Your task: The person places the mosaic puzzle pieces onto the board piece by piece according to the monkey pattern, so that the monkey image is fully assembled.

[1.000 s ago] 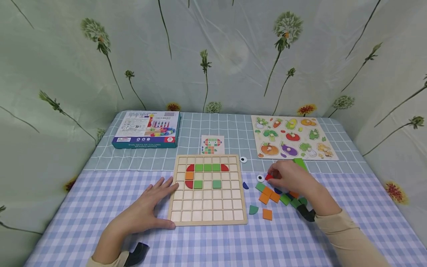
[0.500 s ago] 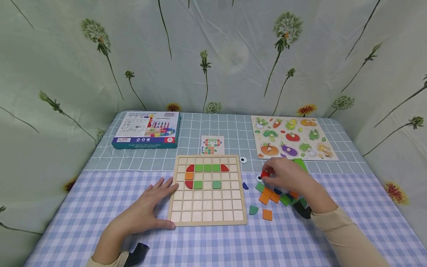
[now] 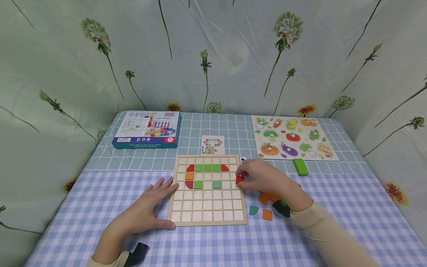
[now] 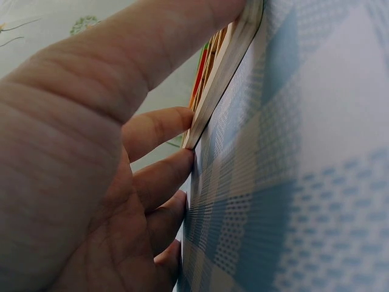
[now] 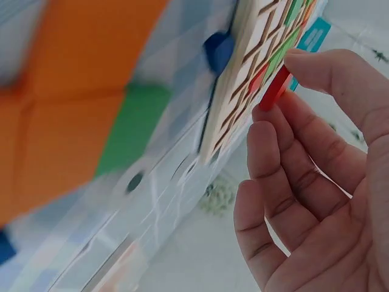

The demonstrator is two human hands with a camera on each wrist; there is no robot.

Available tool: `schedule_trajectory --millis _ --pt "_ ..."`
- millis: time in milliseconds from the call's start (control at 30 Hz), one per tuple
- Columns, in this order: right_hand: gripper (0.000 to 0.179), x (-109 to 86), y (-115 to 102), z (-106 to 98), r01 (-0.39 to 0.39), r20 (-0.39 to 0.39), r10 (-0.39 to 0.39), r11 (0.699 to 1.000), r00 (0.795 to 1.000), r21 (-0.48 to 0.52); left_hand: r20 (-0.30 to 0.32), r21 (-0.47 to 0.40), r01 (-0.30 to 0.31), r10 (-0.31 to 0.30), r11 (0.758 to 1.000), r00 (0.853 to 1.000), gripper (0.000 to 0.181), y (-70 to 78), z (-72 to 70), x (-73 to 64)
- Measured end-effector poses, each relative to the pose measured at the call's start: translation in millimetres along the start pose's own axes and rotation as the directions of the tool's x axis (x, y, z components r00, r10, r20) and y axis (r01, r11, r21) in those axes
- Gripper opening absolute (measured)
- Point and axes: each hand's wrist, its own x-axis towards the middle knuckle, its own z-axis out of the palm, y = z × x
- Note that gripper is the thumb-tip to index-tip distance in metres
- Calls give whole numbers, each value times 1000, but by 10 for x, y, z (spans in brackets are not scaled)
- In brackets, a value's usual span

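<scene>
A wooden grid board lies on the table, with red, green and orange tiles set in some of its upper squares. My left hand rests spread at its left side, thumb and fingertips touching the frame, as the left wrist view also shows. Over the board's right edge, my right hand pinches a red tile between thumb and fingertips. Partly covered by the right forearm, a group of loose tiles, including an orange square, lies right of the board. A green quarter-round tile and another orange square lie nearer.
Behind the board is a small pattern card. A boxed toy set sits at back left, a vegetable puzzle board at back right. One green block lies before the puzzle. A googly-eye piece shows beyond my right hand.
My right hand has carried the red tile leftward from the loose pieces to the board's right edge. The left hand and the board have stayed in place.
</scene>
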Motion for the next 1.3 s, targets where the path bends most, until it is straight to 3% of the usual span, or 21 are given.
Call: schedule_trajectory --millis 133,400,1067,1300 --pt "17 106 -91 40 61 15 -60 998 998 -24 -3 -6 -6 6 1000 1000 116 -1 -4 -1" --pt "14 262 -174 116 77 64 -76 997 995 -7 -8 -1 -16 16 1000 1000 115 9 -21 -3" --pt "17 322 -193 125 94 93 -97 995 991 33 1 -9 -1 1 1000 1000 115 14 -8 -4" --pt "16 333 -187 127 91 97 -94 995 991 38 -13 1 -27 27 1000 1000 113 7 -16 -2"
